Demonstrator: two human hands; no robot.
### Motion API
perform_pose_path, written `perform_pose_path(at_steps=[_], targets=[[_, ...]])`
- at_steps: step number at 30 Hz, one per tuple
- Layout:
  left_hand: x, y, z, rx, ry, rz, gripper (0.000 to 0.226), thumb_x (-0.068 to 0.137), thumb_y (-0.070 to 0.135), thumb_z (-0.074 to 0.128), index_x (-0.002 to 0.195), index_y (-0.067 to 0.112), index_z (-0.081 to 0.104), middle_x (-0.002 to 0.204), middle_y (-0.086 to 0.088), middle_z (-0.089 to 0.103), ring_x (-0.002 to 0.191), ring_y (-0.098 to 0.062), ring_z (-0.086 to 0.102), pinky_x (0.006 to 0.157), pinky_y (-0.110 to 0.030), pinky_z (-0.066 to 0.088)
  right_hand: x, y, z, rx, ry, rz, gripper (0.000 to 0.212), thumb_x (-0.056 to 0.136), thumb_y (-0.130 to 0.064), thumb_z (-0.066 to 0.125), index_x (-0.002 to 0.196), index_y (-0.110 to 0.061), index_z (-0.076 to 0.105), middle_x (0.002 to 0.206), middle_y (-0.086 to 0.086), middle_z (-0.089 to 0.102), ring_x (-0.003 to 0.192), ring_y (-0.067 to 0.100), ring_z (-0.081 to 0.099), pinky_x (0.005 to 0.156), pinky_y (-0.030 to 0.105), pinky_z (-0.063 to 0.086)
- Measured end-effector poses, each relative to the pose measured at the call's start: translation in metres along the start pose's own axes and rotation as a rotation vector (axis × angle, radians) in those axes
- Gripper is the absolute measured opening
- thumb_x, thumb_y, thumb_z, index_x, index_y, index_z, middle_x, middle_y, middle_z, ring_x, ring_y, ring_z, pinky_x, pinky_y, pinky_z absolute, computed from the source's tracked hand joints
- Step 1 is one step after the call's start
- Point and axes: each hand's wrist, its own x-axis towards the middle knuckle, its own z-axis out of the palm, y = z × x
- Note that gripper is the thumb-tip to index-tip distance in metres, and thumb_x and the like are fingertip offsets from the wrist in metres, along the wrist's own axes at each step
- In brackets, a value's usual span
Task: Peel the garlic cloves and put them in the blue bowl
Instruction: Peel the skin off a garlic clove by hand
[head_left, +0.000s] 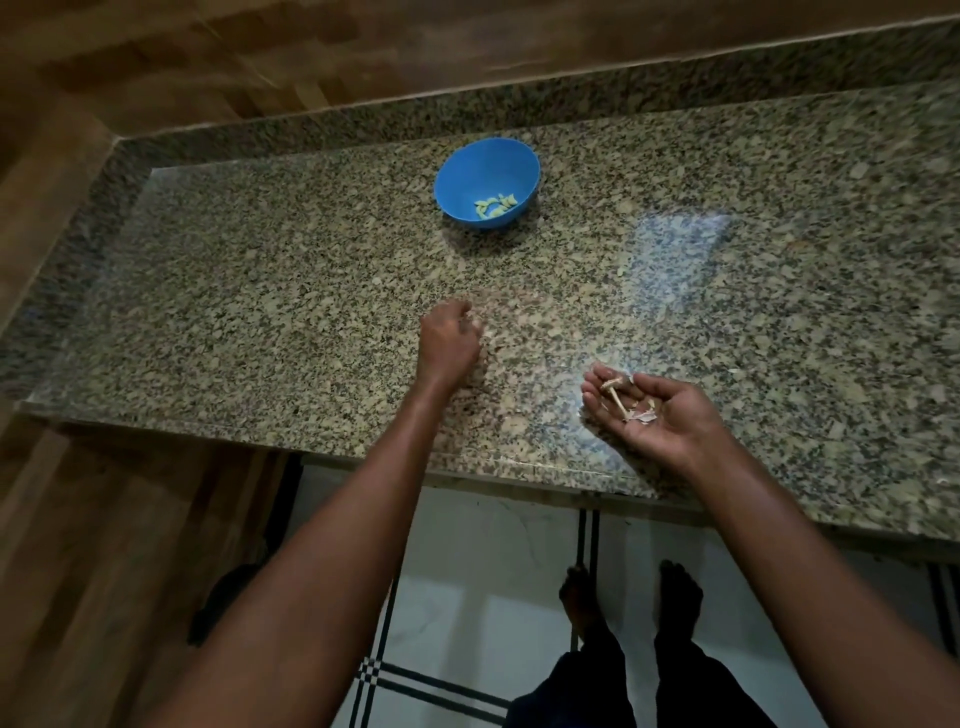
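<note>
Granite counter (260, 291) under my curled left hand (449, 340), grip contents unclear; my cupped, upturned right hand (649, 410) collects garlic skins (631, 408), sparing the blue bowl (457, 176) of peeled cloves (496, 205).

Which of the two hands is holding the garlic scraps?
The right hand, palm up, cradles garlic skins and a stem; the left hand is knuckles-up over the counter.

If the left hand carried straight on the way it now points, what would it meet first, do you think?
Probably the blue bowl: the left hand points up the counter towards it, with only bare granite between, though its height is unclear.
</note>
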Motion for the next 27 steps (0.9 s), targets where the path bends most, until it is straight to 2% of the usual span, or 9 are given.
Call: perform_pose_path(at_steps=[6,9,11,13,14,16,19,22,27], targets=[[-0.049,-0.029,0.076,0.445,-0.137,0.214,0.072,0.108,0.054,0.013,0.162,0.012,-0.01,0.169,-0.01,-0.02,0.157,-0.024,-0.02,0.128,-0.039,-0.011,-0.004,0.007,-0.003,-0.023,0.005,0.0,0.04,0.099,-0.008,0.038,0.108,0.017,0.067,0.12,0.032,0.068,0.095,0.042,0.075,0.079,0.051,0.063],[-0.076,-0.02,0.085,0.431,-0.271,0.451,0.071,0.105,0.053,0.005,0.164,0.014,-0.003,0.171,-0.008,-0.011,0.158,-0.018,-0.013,0.129,-0.034,-0.006,-0.014,0.009,-0.01,-0.075,-0.009,0.015,0.038,0.086,-0.006,0.047,0.101,0.018,0.072,0.12,0.033,0.068,0.095,0.043,0.074,0.079,0.051,0.063],[-0.074,-0.009,0.078,0.267,-0.245,0.563,0.06,0.109,0.043,0.019,0.162,0.016,0.025,0.165,-0.014,0.031,0.149,-0.013,0.031,0.123,-0.033,0.027,-0.022,0.011,-0.016,-0.1,-0.008,0.049,0.038,0.091,-0.007,0.045,0.098,0.019,0.073,0.121,0.034,0.067,0.097,0.044,0.074,0.078,0.05,0.063],[-0.046,0.001,0.066,0.057,-0.032,0.475,0.049,0.107,0.036,0.032,0.145,0.015,0.055,0.115,-0.014,0.071,0.093,-0.008,0.064,0.079,-0.03,0.058,-0.029,0.016,-0.021,-0.101,-0.022,0.083,0.043,0.099,-0.009,0.039,0.1,0.019,0.072,0.12,0.035,0.067,0.099,0.045,0.073,0.08,0.051,0.063],[-0.025,0.004,0.063,0.015,0.07,0.406,0.045,0.106,0.033,0.037,0.138,0.012,0.06,0.103,-0.012,0.072,0.082,-0.01,0.062,0.072,-0.031,0.058,-0.032,0.019,-0.023,-0.095,-0.03,0.098,0.045,0.101,-0.01,0.038,0.102,0.019,0.072,0.12,0.034,0.067,0.099,0.045,0.073,0.082,0.051,0.063],[0.021,0.008,0.062,0.102,0.116,0.334,0.043,0.105,0.028,0.046,0.142,0.007,0.056,0.129,-0.017,0.066,0.114,-0.022,0.061,0.106,-0.044,0.049,-0.034,0.024,-0.026,-0.09,-0.057,0.131,0.046,0.102,-0.01,0.037,0.103,0.02,0.071,0.12,0.034,0.067,0.1,0.045,0.073,0.086,0.052,0.061],[0.046,0.012,0.089,0.41,-0.09,0.329,0.066,0.109,0.046,0.034,0.161,0.007,0.024,0.169,-0.016,0.019,0.157,-0.031,0.015,0.127,-0.046,0.007,-0.036,0.026,-0.032,-0.084,-0.081,0.153,0.046,0.102,-0.01,0.036,0.104,0.02,0.071,0.119,0.034,0.067,0.1,0.045,0.072,0.087,0.052,0.061],[0.012,0.008,0.104,0.499,-0.177,0.523,0.07,0.11,0.051,0.018,0.164,0.01,0.003,0.171,-0.013,-0.005,0.159,-0.024,-0.005,0.13,-0.046,0.001,-0.042,0.023,-0.041,-0.107,-0.084,0.153,0.046,0.102,-0.01,0.035,0.105,0.021,0.07,0.122,0.034,0.066,0.101,0.045,0.072,0.084,0.052,0.062],[-0.081,0.013,0.106,0.252,-0.505,0.702,0.061,0.109,0.045,0.021,0.162,0.015,0.026,0.17,-0.008,0.016,0.158,-0.017,0.012,0.128,-0.032,0.011,-0.06,0.034,-0.061,-0.15,-0.111,0.227,0.046,0.099,-0.011,0.038,0.107,0.023,0.068,0.12,0.037,0.065,0.1,0.046,0.072,0.081,0.053,0.062]])
